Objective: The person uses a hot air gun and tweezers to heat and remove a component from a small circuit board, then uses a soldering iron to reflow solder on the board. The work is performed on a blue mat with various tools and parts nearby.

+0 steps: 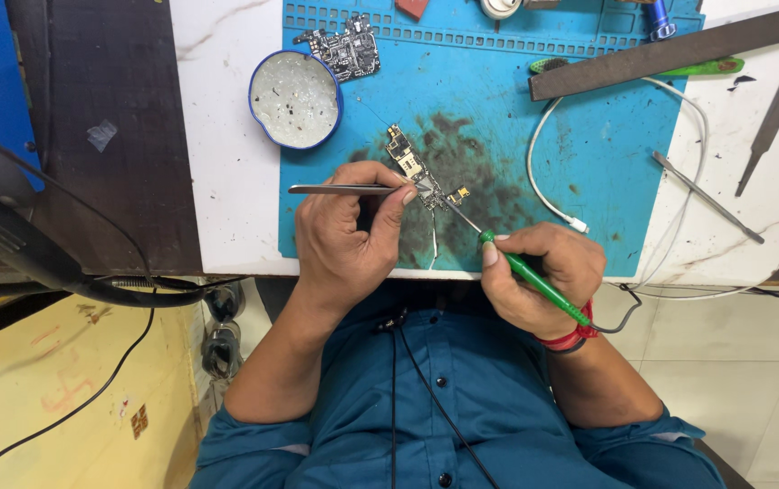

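small circuit board [415, 172] lies on the blue mat [589, 154] on the table [217, 136]. left hand [346, 237] fingers pinch tweezers [340, 189] shut near the board's lower end; right hand [543, 272] grips green soldering iron [534, 279], tip on it. judgement: brace both wrists, keep tip contact brief.
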